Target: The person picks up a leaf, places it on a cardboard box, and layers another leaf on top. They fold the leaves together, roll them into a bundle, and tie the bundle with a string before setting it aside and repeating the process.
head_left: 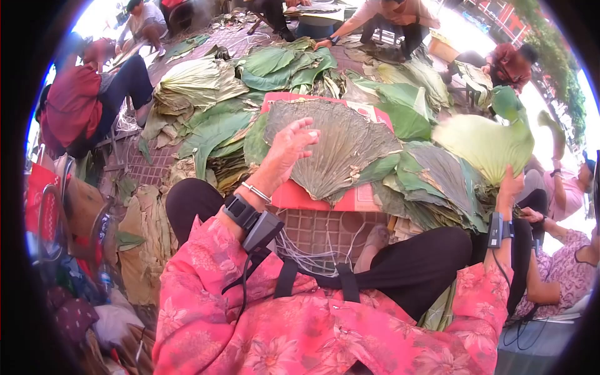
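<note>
Leaf piles point(262, 69) all around; bare paving point(325, 228) before the knees point(425, 256).

A large dried lotus leaf point(340, 150), grey-green and fan-shaped with fine ribs radiating from its base, lies spread flat on a red board point(312, 197) in front of the seated person. The left hand point(289, 149) rests on the leaf's left edge, fingers loosely spread. To the right, a paler, fresh green leaf point(484, 145) is held raised and tilted, its ribbed underside facing the camera; the right hand point(510, 186) grips it at its lower edge.
</note>
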A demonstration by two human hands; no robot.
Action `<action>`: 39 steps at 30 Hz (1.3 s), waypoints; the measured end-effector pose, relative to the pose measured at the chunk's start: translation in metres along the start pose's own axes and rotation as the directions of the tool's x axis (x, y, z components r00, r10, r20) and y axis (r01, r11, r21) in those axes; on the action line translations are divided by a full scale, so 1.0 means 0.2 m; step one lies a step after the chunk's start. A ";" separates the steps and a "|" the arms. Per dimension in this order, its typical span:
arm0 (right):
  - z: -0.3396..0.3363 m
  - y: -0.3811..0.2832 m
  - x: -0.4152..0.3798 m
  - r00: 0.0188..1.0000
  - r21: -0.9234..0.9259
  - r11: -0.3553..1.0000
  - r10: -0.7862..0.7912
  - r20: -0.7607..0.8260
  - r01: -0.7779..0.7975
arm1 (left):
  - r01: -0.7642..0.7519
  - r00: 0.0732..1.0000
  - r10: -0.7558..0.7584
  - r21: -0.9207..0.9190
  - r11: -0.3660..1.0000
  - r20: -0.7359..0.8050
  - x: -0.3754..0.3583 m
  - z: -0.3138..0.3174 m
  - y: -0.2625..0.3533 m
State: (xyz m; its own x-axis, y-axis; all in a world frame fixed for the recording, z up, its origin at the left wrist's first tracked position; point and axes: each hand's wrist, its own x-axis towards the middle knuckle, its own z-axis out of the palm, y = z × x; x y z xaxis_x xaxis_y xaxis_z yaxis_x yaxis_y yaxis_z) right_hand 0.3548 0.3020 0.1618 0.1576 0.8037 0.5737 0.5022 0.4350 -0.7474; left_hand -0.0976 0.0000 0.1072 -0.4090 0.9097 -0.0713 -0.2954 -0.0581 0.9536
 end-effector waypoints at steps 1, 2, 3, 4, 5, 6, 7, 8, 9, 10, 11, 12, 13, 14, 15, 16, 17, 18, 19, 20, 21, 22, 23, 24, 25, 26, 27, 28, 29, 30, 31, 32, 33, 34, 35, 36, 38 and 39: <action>-0.05 -0.03 0.05 0.994 -0.161 0.981 -0.102 0.032 0.106 | 0.016 1.000 -0.015 0.077 0.997 -0.013 0.00 -0.02 -0.05; -0.06 -0.04 0.07 0.977 -0.313 0.926 -0.197 0.079 0.212 | -0.038 0.999 0.034 0.185 0.982 0.024 0.02 -0.03 -0.12; -0.04 -0.04 0.05 0.958 -0.338 0.898 -0.243 0.151 0.281 | -0.091 0.995 0.075 0.289 0.953 0.066 0.03 -0.05 -0.21; 0.00 -0.05 0.00 0.932 -0.356 0.866 -0.284 0.225 0.350 | -0.145 0.988 0.109 0.386 0.911 0.112 0.02 -0.06 -0.28; 0.03 -0.04 -0.03 0.898 -0.367 0.830 -0.324 0.296 0.420 | -0.239 0.969 0.150 0.574 0.784 0.198 0.00 -0.08 -0.35; 0.07 0.10 -0.06 0.857 -0.488 0.724 -0.290 0.425 0.487 | -0.331 0.942 0.170 0.719 0.611 0.289 -0.05 -0.08 -0.40; 0.10 0.17 -0.15 0.804 -0.471 0.716 -0.215 0.554 0.515 | -0.414 0.910 0.170 0.816 0.404 0.377 -0.10 -0.08 -0.44; 0.11 0.20 -0.24 0.732 -0.450 0.710 -0.136 0.667 0.542 | -0.417 0.909 0.117 0.863 0.286 0.400 -0.16 -0.07 -0.46; 0.12 0.18 -0.30 0.608 -0.479 0.730 0.110 0.787 0.488 | -0.422 0.907 0.064 0.892 0.162 0.417 -0.22 -0.05 -0.48; 0.12 0.18 -0.36 0.424 -0.521 0.733 0.343 0.838 0.438 | -0.427 0.904 0.008 0.903 0.036 0.427 -0.24 -0.03 -0.48; 0.12 0.29 -0.39 0.357 -0.494 0.809 0.381 0.853 0.318 | -0.428 0.904 0.014 0.903 0.033 0.428 -0.22 -0.02 -0.47; 0.11 0.26 -0.39 0.395 -0.521 0.804 0.396 0.829 0.286 | -0.431 0.903 0.020 0.902 0.031 0.430 -0.19 0.00 -0.46; 0.12 0.18 -0.37 0.430 -0.544 0.798 0.409 0.805 0.259 | -0.429 0.903 0.028 0.903 0.031 0.428 -0.17 0.04 -0.46; 0.14 0.14 -0.35 0.474 -0.510 0.809 0.340 0.812 0.294 | -0.446 0.888 0.141 0.894 0.041 0.437 -0.14 0.08 -0.48; 0.17 0.11 -0.33 0.515 -0.479 0.816 0.273 0.812 0.323 | -0.403 0.914 0.064 0.915 0.030 0.401 -0.12 0.13 -0.49; 0.20 0.06 -0.31 0.556 -0.451 0.820 0.205 0.806 0.353 | -0.364 0.931 -0.013 0.931 0.015 0.364 -0.11 0.19 -0.48; 0.24 0.00 -0.30 0.558 -0.380 0.848 0.124 0.820 0.369 | -0.324 0.943 -0.085 0.946 -0.004 0.322 -0.08 0.23 -0.47; 0.28 -0.08 -0.31 0.559 -0.307 0.869 0.043 0.828 0.388 | -0.328 0.945 -0.018 0.942 -0.069 0.328 -0.08 0.26 -0.50; 0.33 -0.19 -0.33 0.533 -0.256 0.914 0.054 0.844 0.313 | -0.313 0.949 0.007 0.942 -0.124 0.316 -0.06 0.28 -0.55; 0.37 -0.28 -0.38 0.507 -0.205 0.951 0.061 0.860 0.233 | -0.294 0.952 0.032 0.939 -0.179 0.304 -0.05 0.29 -0.60; 0.43 -0.31 -0.45 0.453 -0.133 0.984 0.068 0.889 0.115 | -0.273 0.954 0.057 0.933 -0.235 0.294 -0.03 0.30 -0.63; 0.49 -0.33 -0.53 0.396 -0.065 0.998 0.064 0.916 -0.010 | -0.278 0.955 0.053 0.944 -0.176 0.291 -0.03 0.31 -0.62; 0.53 -0.35 -0.62 0.310 -0.058 0.993 0.087 0.947 -0.101 | -0.282 0.956 0.049 0.952 -0.118 0.289 -0.03 0.31 -0.58; 0.55 -0.36 -0.71 0.221 -0.053 0.980 0.095 0.971 -0.190 | -0.284 0.957 0.048 0.957 -0.064 0.287 -0.02 0.31 -0.55; 0.57 -0.37 -0.77 0.177 -0.009 0.997 0.023 0.984 -0.075 | -0.252 0.967 0.046 0.968 0.014 0.251 0.00 0.30 -0.53; 0.58 -0.37 -0.83 0.126 0.037 0.999 -0.041 0.991 0.035 | -0.220 0.975 0.037 0.971 0.090 0.217 0.02 0.28 -0.50; 0.59 -0.40 -0.90 0.075 -0.030 0.995 0.038 0.996 -0.099 | -0.190 0.982 0.024 0.968 0.166 0.189 0.06 0.26 -0.47; 0.60 -0.43 -0.96 0.017 -0.102 0.969 0.109 0.994 -0.226 | -0.149 0.985 -0.045 0.952 0.269 0.167 0.08 0.24 -0.38; 0.63 -0.43 -1.01 0.020 -0.153 0.957 0.163 0.986 -0.246 | -0.157 0.984 -0.023 0.920 0.360 0.177 0.12 0.20 -0.36; 0.70 -0.39 -1.07 0.017 -0.202 0.943 0.214 0.977 -0.265 | -0.161 0.984 -0.001 0.880 0.447 0.181 0.16 0.14 -0.35; 0.76 -0.36 -1.14 0.011 -0.247 0.926 0.261 0.965 -0.285 | -0.165 0.983 0.020 0.834 0.527 0.181 0.18 0.11 -0.33; 0.82 -0.35 -1.19 0.058 -0.228 0.860 0.284 0.957 -0.456 | -0.019 0.984 -0.130 0.795 0.607 0.122 0.15 0.13 -0.22; 0.88 -0.34 -1.23 0.096 -0.193 0.770 0.313 0.945 -0.608 | -0.004 0.982 -0.147 0.785 0.620 0.120 0.14 0.13 -0.21; 0.94 -0.32 -1.26 0.126 -0.143 0.658 0.344 0.930 -0.739 | 0.012 0.980 -0.161 0.773 0.634 0.117 0.12 0.12 -0.21; 1.01 -0.30 -1.27 0.163 -0.059 0.517 0.374 0.913 -0.854 | 0.028 0.978 -0.174 0.762 0.647 0.112 0.10 0.11 -0.22; 1.09 -0.28 -1.28 0.189 0.036 0.357 0.405 0.895 -0.933 | -0.117 0.988 -0.006 0.762 0.637 0.157 0.09 0.09 -0.30; 1.24 -0.24 -1.26 0.257 0.228 0.117 0.476 0.841 -0.966 | -0.246 0.963 0.064 0.759 0.603 0.261 0.05 0.09 -0.33; 1.34 -0.14 -1.24 0.228 0.314 -0.133 0.439 0.869 -0.940 | -0.307 0.945 0.092 0.754 0.580 0.314 0.02 0.09 -0.35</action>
State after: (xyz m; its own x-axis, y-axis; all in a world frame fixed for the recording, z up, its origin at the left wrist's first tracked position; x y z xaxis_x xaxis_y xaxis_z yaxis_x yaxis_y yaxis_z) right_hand 0.0743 0.1993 -0.0484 -0.4822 0.7271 -0.4887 -0.4818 -0.6860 -0.5453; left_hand -0.0625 0.0153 0.0454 -0.1423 0.9835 0.1119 0.6054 -0.0029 0.7959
